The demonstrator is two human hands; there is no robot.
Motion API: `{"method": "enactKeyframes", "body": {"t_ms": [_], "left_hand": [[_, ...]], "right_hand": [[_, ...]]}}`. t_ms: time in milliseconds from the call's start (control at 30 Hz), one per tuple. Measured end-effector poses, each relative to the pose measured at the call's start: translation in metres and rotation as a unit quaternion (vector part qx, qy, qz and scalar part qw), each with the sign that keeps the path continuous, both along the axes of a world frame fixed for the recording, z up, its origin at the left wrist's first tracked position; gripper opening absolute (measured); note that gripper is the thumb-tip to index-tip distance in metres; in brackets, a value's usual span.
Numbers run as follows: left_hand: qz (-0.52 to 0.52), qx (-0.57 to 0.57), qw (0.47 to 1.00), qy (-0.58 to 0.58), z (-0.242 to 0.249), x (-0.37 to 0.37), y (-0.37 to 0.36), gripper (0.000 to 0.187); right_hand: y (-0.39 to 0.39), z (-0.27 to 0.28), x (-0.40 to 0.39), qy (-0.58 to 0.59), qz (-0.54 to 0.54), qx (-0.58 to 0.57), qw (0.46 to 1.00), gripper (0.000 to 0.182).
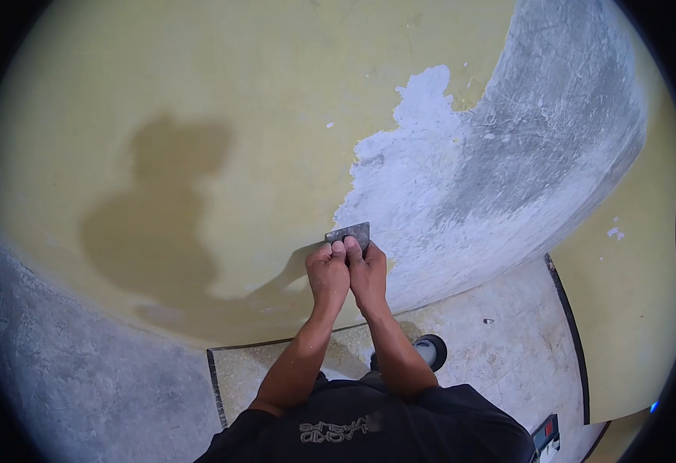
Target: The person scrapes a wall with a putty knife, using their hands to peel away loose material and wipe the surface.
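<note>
Both of my hands are closed on one flat, dark metal scraper blade (359, 231), which meets the wall at the edge of the yellow paint (276, 193). My left hand (328, 274) grips its left side, and my right hand (368, 276) its right side, with the thumbs side by side. The handle, if there is one, is hidden behind my fingers. To the right of the blade, the wall shows a bare white patch (415, 170) with a ragged border. Farther right the surface turns grey and rough (538, 123).
On the floor near my feet stands a round container (430, 351) with a dark rim. A dark strip (568, 324) edges the floor at right. A small box-like item (546, 432) lies at lower right. My shadow (160, 208) falls on the wall at left.
</note>
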State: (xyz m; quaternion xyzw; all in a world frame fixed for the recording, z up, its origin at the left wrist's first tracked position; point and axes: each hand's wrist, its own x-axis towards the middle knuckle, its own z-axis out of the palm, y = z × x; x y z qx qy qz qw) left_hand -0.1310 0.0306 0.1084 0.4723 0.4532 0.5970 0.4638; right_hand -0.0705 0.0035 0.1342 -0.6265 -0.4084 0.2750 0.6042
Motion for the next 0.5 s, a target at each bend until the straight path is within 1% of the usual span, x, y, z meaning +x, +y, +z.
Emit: {"method": "enactKeyframes", "body": {"t_ms": [67, 133, 200, 233, 300, 367, 400, 433, 467, 500], "left_hand": [[0.002, 0.007, 1.0, -0.003, -0.003, 0.0, 0.003, 0.032], [0.018, 0.028, 0.998, 0.059, 0.009, -0.003, 0.002, 0.032], [-0.008, 0.034, 0.999, 0.029, 0.022, -0.007, 0.005, 0.033], [-0.018, 0.026, 0.999, -0.026, 0.026, -0.003, 0.001, 0.033], [-0.008, 0.029, 0.999, -0.017, 0.026, -0.002, 0.004, 0.032], [-0.004, 0.019, 1.0, 0.001, 0.007, -0.007, -0.004, 0.032], [-0.003, 0.007, 1.0, 0.025, -0.007, -0.008, -0.006, 0.032], [0.001, -0.009, 0.999, 0.051, -0.012, -0.01, -0.009, 0.032], [0.004, -0.007, 0.999, 0.051, -0.014, -0.011, -0.007, 0.032], [0.007, 0.002, 0.996, 0.087, -0.009, -0.013, -0.007, 0.032]], "right_hand": [[0.0, 0.002, -0.002, 0.015, 0.004, 0.017, 1.0, 0.038], [0.002, 0.011, -0.001, 0.028, 0.008, 0.035, 0.999, 0.038], [0.002, 0.021, 0.0, 0.006, 0.03, 0.045, 0.998, 0.037], [0.003, 0.021, 0.0, 0.033, 0.03, 0.034, 0.998, 0.037], [0.005, 0.022, -0.003, 0.026, 0.026, 0.048, 0.998, 0.038], [-0.004, 0.002, -0.007, 0.028, 0.016, 0.049, 0.998, 0.039], [-0.002, -0.017, -0.005, 0.02, 0.016, 0.024, 0.999, 0.04], [-0.003, -0.025, -0.006, 0.014, 0.017, -0.005, 1.0, 0.041], [0.0, -0.03, -0.006, 0.014, 0.02, -0.003, 1.0, 0.041], [0.001, -0.026, -0.009, 0.022, 0.012, 0.011, 1.0, 0.042]]}}
